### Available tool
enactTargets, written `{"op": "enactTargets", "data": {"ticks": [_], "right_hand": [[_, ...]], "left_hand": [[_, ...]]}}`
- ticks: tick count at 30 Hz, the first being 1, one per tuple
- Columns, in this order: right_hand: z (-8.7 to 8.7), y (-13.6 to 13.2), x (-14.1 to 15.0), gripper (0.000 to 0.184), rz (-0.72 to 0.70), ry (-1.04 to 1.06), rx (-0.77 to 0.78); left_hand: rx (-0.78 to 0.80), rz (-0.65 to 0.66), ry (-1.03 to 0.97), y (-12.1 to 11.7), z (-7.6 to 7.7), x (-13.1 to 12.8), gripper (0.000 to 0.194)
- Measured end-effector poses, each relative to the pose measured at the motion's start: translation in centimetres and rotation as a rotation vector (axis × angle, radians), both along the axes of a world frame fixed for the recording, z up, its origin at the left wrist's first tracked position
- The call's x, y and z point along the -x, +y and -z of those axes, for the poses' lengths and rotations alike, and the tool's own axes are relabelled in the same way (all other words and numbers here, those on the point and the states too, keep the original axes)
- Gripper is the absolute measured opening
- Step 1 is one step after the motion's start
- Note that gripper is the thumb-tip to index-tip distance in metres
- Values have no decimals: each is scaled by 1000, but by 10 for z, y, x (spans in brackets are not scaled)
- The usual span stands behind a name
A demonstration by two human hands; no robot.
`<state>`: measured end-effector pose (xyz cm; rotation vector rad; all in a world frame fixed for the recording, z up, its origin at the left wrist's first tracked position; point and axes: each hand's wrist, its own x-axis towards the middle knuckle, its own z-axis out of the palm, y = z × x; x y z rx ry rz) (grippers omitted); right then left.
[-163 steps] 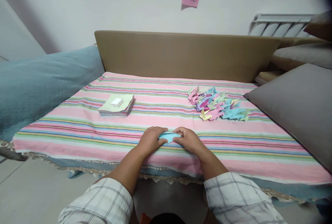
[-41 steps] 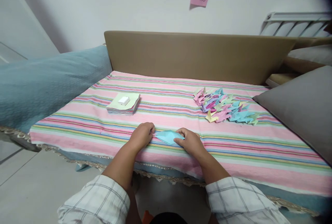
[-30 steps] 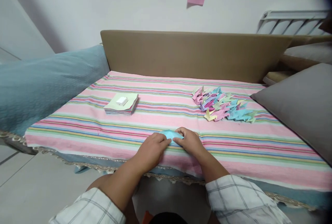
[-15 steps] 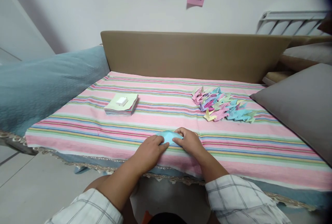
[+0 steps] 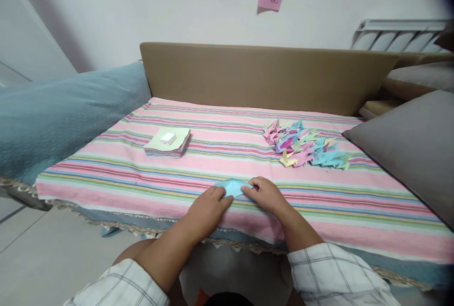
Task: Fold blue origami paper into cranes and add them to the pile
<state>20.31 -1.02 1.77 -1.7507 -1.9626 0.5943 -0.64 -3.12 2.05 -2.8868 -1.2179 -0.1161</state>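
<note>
A folded piece of light blue paper (image 5: 233, 187) lies on the striped cloth (image 5: 213, 169) near the front edge, between my two hands. My left hand (image 5: 209, 205) presses on its left side, with the thumb at the near edge and the fingers curled over it. With thumb and fingertips, my right hand (image 5: 264, 193) pinches the paper's right corner. The fingers hide parts of both ends, so the exact fold cannot be made out.
Several folded paper cranes (image 5: 305, 145) in mixed colours lie at the back right. A stack of square paper (image 5: 166, 147) with a small white block (image 5: 168, 138) on top sits at left. A grey cushion (image 5: 411, 140) leans at right, before a brown backrest (image 5: 262, 76).
My right hand has shifted slightly right along the paper, its fingers now at the right corner. The left hand stays on the paper's left side. The view has shifted a little.
</note>
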Motion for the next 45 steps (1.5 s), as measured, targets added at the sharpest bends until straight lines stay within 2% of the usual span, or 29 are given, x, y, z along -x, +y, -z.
{"op": "enactTargets", "data": {"ticks": [4,13,21,29,32,34,36,37,40,45], "right_hand": [[1,0,5,36,17,-103,-4],[15,-3,25,35,178,-108,8],[15,-3,26,30,178,-68,33],[14,-2,25,27,163,-49,51],[12,-5,25,28,182,7,-23],[9,-9,27,30,188,27,-180],[5,-13,30,24,124,-23,-341],[4,-15,31,19,61,-68,-374],[3,-17,33,16,-43,-186,-341],[9,-12,30,16,10,-207,-241]], "left_hand": [[-46,-2,13,-1,5,-3,45],[-51,-12,-9,-1,9,-2,49],[71,-64,-88,2,7,-2,47],[72,-54,-111,2,9,-2,45],[63,-59,-115,2,11,-1,45],[61,-61,-116,2,11,-1,46],[58,-62,-125,1,11,-2,47],[58,-63,-132,0,10,-2,46],[73,-67,-168,-1,8,-4,43],[108,-67,-199,-2,6,-5,38]]}}
